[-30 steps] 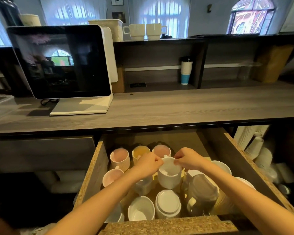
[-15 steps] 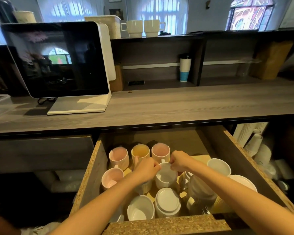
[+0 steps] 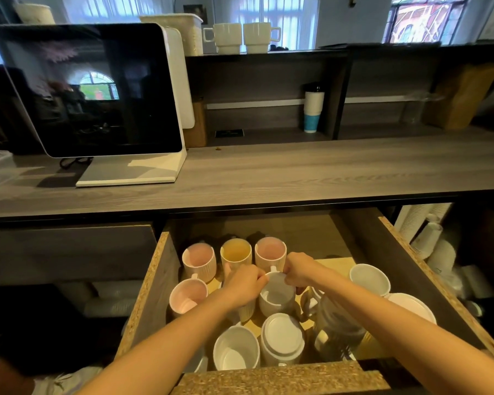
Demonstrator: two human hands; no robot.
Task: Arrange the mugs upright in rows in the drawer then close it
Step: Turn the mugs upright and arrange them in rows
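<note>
Ceramic knocking ceramic is the likeliest trouble. The white mug (image 3: 277, 297) is in the middle of the drawer (image 3: 154, 283), in the 2nd row. It is pinched at its rim from 2 sides: the left hand (image 3: 246, 283) curls its fingers over the left lip, and the right hand (image 3: 300, 273) does the same on the right. Neither hand holds anything else. I cannot tell whether the mug's base already rests on the drawer floor.

A grip on the lip alone gives little say over the base, so a slip or a swing could strike a neighbour, and they are close. The right-hand pink mug (image 3: 270, 252) of the back row stands just behind, with its handle pointing at the held rim. A ribbed mug (image 3: 247, 313) sits just beside it under the left wrist, and an upturned white mug (image 3: 281, 339) stands just in front. The forearms are a hazard too. The left one passes over the ribbed mug, and the right one crosses above a dark glass jar (image 3: 337, 329), so a careless pull-back could tip either.

The held mug stands mouth up with its long axis near vertical, which suits the task. Its handle is hidden by the hands, so I cannot say which way it faces.

Further out, the yellow mug (image 3: 236, 253) and another pink mug (image 3: 198, 259) complete a back row of 3. One more pink mug (image 3: 187, 295) starts the 2nd row near the left wall.
</note>
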